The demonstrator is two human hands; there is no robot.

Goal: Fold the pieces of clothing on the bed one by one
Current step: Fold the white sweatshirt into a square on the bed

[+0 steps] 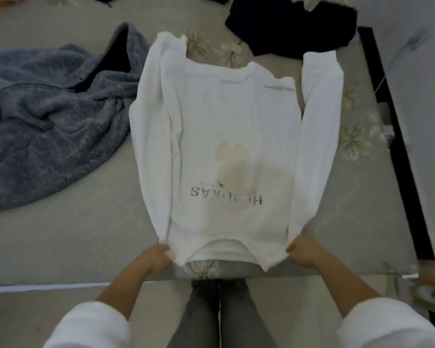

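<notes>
The grey lettering on the white sweatshirt (pixel 231 136) reads upside down and blurred, and the pale print beside it is too faint to make out. A dark garment (pixel 291 26) at 1 o'clock is cut off by the top edge. The bed (pixel 86 234) has a grey-beige cover with pale flowers, and a black strip (pixel 397 136) runs along its right side (what lies beyond is only a grey blur). A grey fleece garment (pixel 48 126) lies crumpled at 9 o'clock, just beside the sweatshirt. The sweatshirt lies flat at the centre, sleeves stretched toward 12 o'clock. At 6 o'clock the left hand (pixel 158 254) pinches its near left corner and the right hand (pixel 301 252) grips the near right corner, fingers curled into the cloth.
</notes>
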